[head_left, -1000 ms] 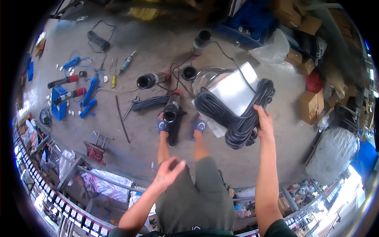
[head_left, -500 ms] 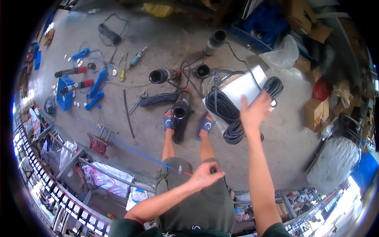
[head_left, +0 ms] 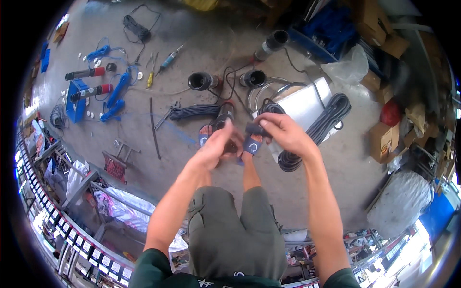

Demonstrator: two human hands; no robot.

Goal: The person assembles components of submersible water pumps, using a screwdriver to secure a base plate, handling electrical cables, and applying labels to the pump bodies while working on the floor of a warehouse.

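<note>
My right hand (head_left: 287,136) is pinched on a short, thick black plug-like cable end (head_left: 254,129), beside the near coil of black cable. My left hand (head_left: 215,148) is closed, with curled fingers, over the dark cylinder (head_left: 225,113) that stands between my feet. Motion smears its fingertips, and I cannot make out what is in them. Just right of my right hand, a bundle of black cable (head_left: 331,120) lies partly across a white flat box (head_left: 300,105). A faint blue wire streak (head_left: 175,128) runs left of my left hand.
Black-mouthed cylinders (head_left: 201,81) stand beyond my feet, joined to dark cables. Left lie a grey cable bundle (head_left: 194,111), a screwdriver (head_left: 150,79), a dark rod (head_left: 154,127) and red-ended cylinders (head_left: 86,73). Cartons (head_left: 384,139) and a wrapped bundle (head_left: 403,199) are at right.
My left hand has moved forward from my lap to the cylinder between my feet. My right hand has come left and back from the cable coil and now grips the black cable end.
</note>
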